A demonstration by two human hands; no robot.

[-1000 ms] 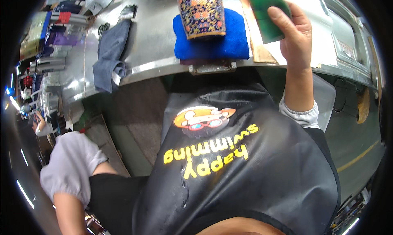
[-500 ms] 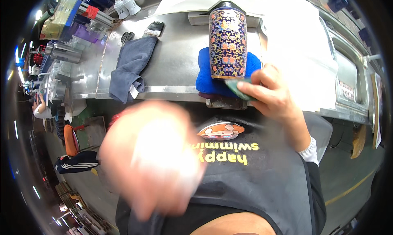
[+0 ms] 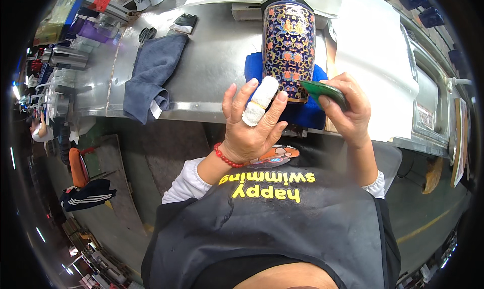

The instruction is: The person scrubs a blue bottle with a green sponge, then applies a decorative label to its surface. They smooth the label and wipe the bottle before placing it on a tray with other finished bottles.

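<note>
A dark blue bottle [image 3: 289,42] with a dense gold, orange and pink floral pattern lies on a folded blue towel [image 3: 254,67], its neck pointing away from me. My left hand [image 3: 252,115] is open, fingers spread, close to the bottle's near left side; whether it touches the bottle I cannot tell. White wrapping covers one of its fingers, and a red bead bracelet circles the wrist. Pinched between the thumb and fingers of my right hand [image 3: 348,107] is a flat green scraper [image 3: 320,91]. The scraper's tip points left, at the bottle's lower right side.
A grey-blue cloth [image 3: 155,72] hangs over the front edge of the metal table [image 3: 214,47] at left. Behind it lie black-handled scissors [image 3: 146,34] and a small black-and-white bundle [image 3: 185,23]. White sheeting [image 3: 373,62] covers the right side, beside a metal sink [image 3: 428,87].
My left hand, blurred near my body before, has moved forward to the bottle with fingers spread. My right hand has shifted slightly right, lifting the green scraper from the bottle's near end to its side.
</note>
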